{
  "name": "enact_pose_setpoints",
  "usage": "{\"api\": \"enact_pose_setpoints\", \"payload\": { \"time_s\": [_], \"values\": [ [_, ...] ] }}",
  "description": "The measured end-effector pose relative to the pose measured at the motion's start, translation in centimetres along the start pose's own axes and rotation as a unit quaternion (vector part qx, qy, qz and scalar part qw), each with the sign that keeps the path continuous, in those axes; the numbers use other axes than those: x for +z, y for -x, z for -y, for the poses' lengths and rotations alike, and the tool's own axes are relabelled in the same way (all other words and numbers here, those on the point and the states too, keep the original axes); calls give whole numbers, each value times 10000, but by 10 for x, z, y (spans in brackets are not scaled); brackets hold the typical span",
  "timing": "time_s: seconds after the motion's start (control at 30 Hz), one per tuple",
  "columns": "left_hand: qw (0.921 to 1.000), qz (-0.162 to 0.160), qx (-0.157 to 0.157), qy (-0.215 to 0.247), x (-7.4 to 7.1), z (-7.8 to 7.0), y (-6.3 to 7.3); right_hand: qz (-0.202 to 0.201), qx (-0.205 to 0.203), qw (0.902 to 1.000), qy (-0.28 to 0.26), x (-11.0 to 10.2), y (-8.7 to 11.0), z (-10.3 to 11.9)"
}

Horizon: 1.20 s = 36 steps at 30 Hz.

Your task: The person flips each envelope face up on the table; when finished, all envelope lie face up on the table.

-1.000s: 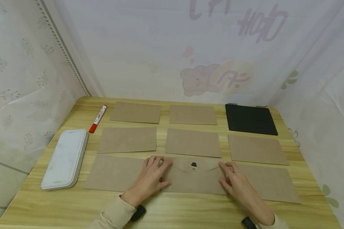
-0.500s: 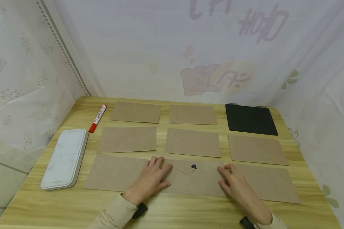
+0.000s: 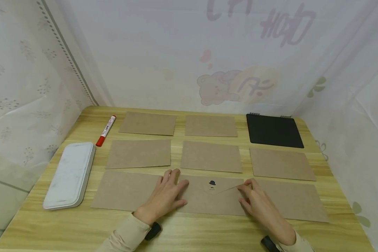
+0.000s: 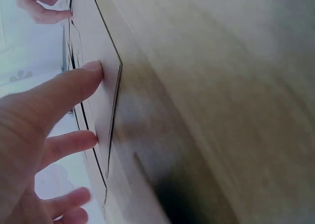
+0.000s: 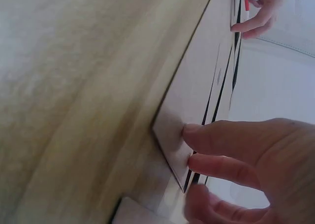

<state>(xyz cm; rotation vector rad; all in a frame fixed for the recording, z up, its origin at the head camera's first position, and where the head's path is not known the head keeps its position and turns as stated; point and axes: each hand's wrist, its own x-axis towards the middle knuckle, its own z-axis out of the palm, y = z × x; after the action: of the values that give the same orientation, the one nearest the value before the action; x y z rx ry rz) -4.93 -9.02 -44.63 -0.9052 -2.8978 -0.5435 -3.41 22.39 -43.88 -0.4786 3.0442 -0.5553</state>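
Observation:
A brown kraft envelope (image 3: 211,203) lies in the middle of the front row, its flap side up. A small black hat-and-moustache print (image 3: 212,183) marks the flap. My left hand (image 3: 163,196) rests on its left end, index fingertip near the upper corner and thumb lower down. At the right end my right hand (image 3: 259,201) touches the envelope with thumb and index finger, beside the thin slanting edge of the flap. In the left wrist view the left thumb (image 4: 74,88) presses on the paper. The right thumb (image 5: 216,135) does likewise in the right wrist view.
Plain brown envelopes flank this one, left (image 3: 126,190) and right (image 3: 293,201), with several more in rows behind. A black spiral notebook (image 3: 274,130) lies back right. A red-capped marker (image 3: 106,131) and a white case (image 3: 70,175) are at the left.
The envelope's flap lies flatter than a second ago. Its left edge line has faded from view and the right one shows again. Both hands have barely shifted.

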Motion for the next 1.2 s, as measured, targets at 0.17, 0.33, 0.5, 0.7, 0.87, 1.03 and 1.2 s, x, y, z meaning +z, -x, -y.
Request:
{"api": "enact_pose_setpoints", "payload": {
  "time_s": [0.17, 0.33, 0.5, 0.7, 0.87, 1.03, 1.2],
  "values": [
    [9991, -26, -23, 424, -5, 2, -1, -514, -466, 9975, 119, -7, 0, -5],
    [9966, -241, 24, 782, -21, 8, -6, -1044, -975, 9895, 217, -18, -4, -13],
    [9975, -427, 236, 501, -39, 21, -17, -1136, -1500, 9812, 422, -25, -15, -22],
    [9985, -324, 388, 195, -45, 44, -37, -1057, -2003, 9731, 417, -27, -31, -35],
    [9980, -166, 539, 277, -40, 58, -52, -917, -2061, 9732, 437, -28, -44, -42],
    [9972, 240, 628, 324, -34, 62, -67, -422, -1925, 9792, 475, -28, -56, -43],
    [9937, 910, 433, 485, -26, 60, -82, 94, -1888, 9805, 541, -26, -66, -44]
  ]
}}
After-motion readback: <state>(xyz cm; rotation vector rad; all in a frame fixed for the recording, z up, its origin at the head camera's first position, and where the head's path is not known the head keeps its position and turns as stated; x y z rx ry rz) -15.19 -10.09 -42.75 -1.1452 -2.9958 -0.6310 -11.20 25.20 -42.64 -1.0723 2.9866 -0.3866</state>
